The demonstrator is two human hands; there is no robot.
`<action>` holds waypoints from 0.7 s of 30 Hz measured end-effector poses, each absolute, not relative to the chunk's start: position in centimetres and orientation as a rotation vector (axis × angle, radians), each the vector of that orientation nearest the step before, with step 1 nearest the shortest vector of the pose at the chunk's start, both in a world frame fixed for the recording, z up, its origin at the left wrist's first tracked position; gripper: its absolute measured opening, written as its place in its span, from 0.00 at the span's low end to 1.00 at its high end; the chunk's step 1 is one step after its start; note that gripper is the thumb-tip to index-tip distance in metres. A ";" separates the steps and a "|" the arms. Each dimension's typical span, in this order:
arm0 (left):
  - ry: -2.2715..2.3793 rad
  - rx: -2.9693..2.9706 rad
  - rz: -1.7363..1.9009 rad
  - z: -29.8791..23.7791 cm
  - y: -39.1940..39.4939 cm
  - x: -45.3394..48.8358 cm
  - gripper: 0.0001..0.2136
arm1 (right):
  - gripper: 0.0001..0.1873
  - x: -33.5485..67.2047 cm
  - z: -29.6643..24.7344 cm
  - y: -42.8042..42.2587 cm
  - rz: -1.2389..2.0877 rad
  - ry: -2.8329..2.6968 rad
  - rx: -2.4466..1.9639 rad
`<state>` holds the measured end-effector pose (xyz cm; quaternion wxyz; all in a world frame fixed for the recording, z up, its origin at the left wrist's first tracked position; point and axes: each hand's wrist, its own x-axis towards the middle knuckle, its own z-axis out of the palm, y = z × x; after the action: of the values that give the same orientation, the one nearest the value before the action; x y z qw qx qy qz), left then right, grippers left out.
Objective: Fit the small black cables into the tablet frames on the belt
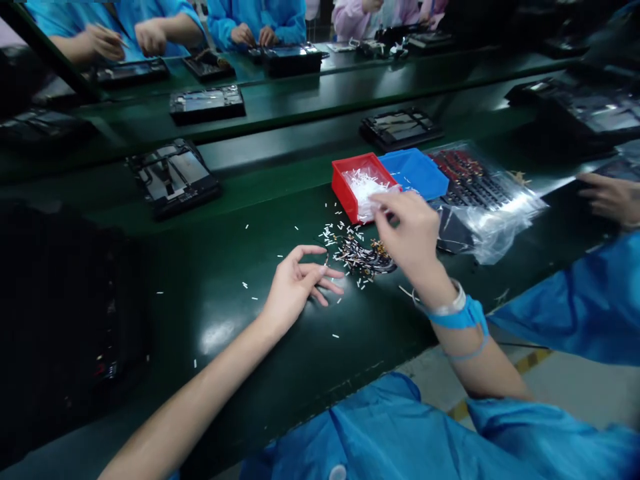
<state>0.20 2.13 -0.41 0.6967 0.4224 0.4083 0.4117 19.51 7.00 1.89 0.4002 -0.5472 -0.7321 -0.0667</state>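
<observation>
My left hand (300, 283) is above the green tabletop, its thumb and fingers closed loosely around a short, thin dark cable (327, 256). Beside those fingertips lies a pile of short black cables (367, 257) with gold-coloured ends, mixed with tiny white strips. A red bin (345, 193) holds many small white strips (367, 183), some in clear plastic. Over its near right edge, my right hand (413, 230) has thumb and index finger pinched together; whatever is between them is too small to make out. A blue strap (463, 315) circles the right wrist.
Right of the red bin are a blue bin (415, 172) and clear bags of cables (475, 187). Black trays with devices (175, 175) stand along the raised bench. A co-worker's hand (613, 197) is at the right; others work opposite. A dark mass (65, 320) fills the left.
</observation>
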 end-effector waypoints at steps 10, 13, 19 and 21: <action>0.969 1.173 0.942 0.0 1.5 0.5 0.19 | 0.08 15.6 0.0 1.6 -0.073 -2.131 -0.971; 0.983 1.239 0.901 -0.1 1.4 0.5 0.22 | 0.11 15.7 0.3 1.9 -0.194 -2.231 -1.009; 0.888 1.047 0.898 -0.5 1.9 -0.1 0.28 | 0.14 18.7 2.0 6.1 -0.339 -1.948 -1.571; 0.841 0.985 0.911 -0.6 2.1 -0.2 0.31 | 0.17 19.4 2.3 6.9 -0.359 -1.943 -1.542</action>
<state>-0.19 2.14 -0.57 0.7024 0.4428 0.3780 0.4094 19.42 6.90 2.32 0.3124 -0.5846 -0.7363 -0.1360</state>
